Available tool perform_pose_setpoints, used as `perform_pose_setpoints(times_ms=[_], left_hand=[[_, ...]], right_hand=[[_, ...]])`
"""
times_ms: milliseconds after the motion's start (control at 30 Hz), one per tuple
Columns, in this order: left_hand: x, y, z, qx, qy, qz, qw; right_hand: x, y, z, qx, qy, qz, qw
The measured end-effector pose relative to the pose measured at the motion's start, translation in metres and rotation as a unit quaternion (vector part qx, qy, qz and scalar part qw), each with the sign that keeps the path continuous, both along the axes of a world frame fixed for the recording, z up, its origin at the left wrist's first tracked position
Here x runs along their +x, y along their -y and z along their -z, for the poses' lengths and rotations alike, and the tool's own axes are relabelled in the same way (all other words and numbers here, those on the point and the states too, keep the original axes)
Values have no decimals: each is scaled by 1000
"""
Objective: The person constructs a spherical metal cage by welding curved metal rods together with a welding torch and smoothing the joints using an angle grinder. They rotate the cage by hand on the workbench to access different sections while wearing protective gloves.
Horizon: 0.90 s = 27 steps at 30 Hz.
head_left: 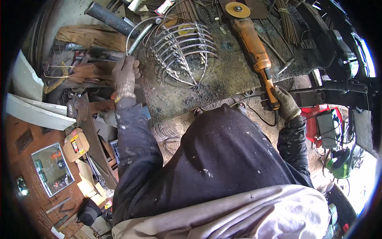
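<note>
Metal bars, bent into hoops, form a rounded cage that we see lying on the worktable, between our two hands. Lumpy beads run along its ribs where they cross the hoops, and the ribs draw together to a point at the near end. To its right, our right hand, in a coarse knit glove, is wrapped around the rear handle of an orange angle grinder. The tool's long casing slants up and left to a flat, yellowish disc; the handle reaches past the table's near edge. Our left hand, gloved in similar pale knit, has its fingers curled at the lower end of a smooth, shiny rod; we cannot tell whether it grips it.

The tabletop is dull, scuffed and scattered with black grit. Towards its far side we see a tied bundle of thin brown rods on the right and a thick dark pipe on the left, near crumpled brown cloth. Lower down, coiled wire lies on sandy ground. Around us the room is crowded, with cardboard boxes and reddish-brown board at left, and a grey box at right.
</note>
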<state>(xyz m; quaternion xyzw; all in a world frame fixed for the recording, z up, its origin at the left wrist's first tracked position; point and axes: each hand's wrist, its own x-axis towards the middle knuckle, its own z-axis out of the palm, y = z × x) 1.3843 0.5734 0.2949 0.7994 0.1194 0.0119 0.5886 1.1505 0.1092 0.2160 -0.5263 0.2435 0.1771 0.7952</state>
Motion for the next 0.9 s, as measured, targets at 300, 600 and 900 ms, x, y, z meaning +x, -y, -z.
perform_pose_setpoints(times_ms=[300,600,900], left_hand=[[92,-14,20,157,-109,80,978],[126,-45,85,562,-103,154,806],[-27,25,-51,265,90,230,932]], right_hand=[[7,-11,-4,101,-84,7,991],[9,-35,-4,45,-28,35,998],[-41,-101,-49,-107,-5,65,992]])
